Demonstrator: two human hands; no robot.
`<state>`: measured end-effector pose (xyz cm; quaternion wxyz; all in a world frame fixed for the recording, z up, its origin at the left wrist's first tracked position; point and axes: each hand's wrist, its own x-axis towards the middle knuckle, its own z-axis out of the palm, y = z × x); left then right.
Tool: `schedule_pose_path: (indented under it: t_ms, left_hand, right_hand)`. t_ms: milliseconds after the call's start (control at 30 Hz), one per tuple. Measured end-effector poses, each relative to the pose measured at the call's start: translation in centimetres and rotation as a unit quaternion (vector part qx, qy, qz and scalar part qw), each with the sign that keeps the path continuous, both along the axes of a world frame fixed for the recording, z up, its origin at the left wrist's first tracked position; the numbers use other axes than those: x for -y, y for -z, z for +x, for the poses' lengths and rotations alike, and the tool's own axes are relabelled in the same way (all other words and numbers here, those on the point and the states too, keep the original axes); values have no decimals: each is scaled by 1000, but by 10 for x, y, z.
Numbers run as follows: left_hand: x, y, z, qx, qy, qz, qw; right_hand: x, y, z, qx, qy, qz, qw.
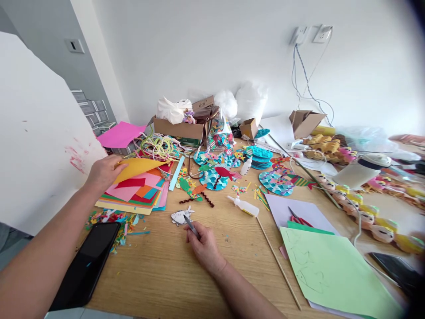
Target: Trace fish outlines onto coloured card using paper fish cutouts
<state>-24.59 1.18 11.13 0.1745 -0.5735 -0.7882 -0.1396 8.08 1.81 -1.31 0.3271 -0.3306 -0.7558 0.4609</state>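
Observation:
My left hand [103, 173] pinches the edge of an orange-yellow paper sheet [139, 167], lifting it above a stack of coloured paper [128, 204] with red, pink and blue pieces. In my right hand [205, 247] is a grey pen [191, 227], its tip end over a small white fish cutout [181, 216] with dark outlines lying on the table [159, 270]. Beyond the fish lie green and orange paper fish [189, 189] and dark red twisted pipe cleaners [208, 200].
A glue bottle [245, 206] and a thin wooden stick [279, 261] lie right of centre. Red-handled scissors [299, 218] rest on paper near a light green sheet [335, 270]. A black phone [91, 261] and paper scraps [121, 226] lie at left; a white bottle [360, 172] is at right.

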Motion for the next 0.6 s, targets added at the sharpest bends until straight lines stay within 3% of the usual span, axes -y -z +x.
schedule_pose_path:
  t_ms: [200,300,433,533,600]
  left_hand:
    - [16,-29,20,-27,6,38,999]
    - [36,-45,45,-38,54,96,993]
    - [79,-55,97,-78,205,92,971]
    - [106,-52,142,-105,325,81,936]
    - [114,-46,172,-121,409,57,903]
  right_hand:
    - [-1,-2,1,-19,8,-27,999]
    - [-2,-5,0,-54,8,-114,992]
    - [-3,-23,3,-142,-5,-253,957]
    - [1,-42,10,-188,-31,-302,934]
    - [5,-54,20,-186,-28,-298,936]
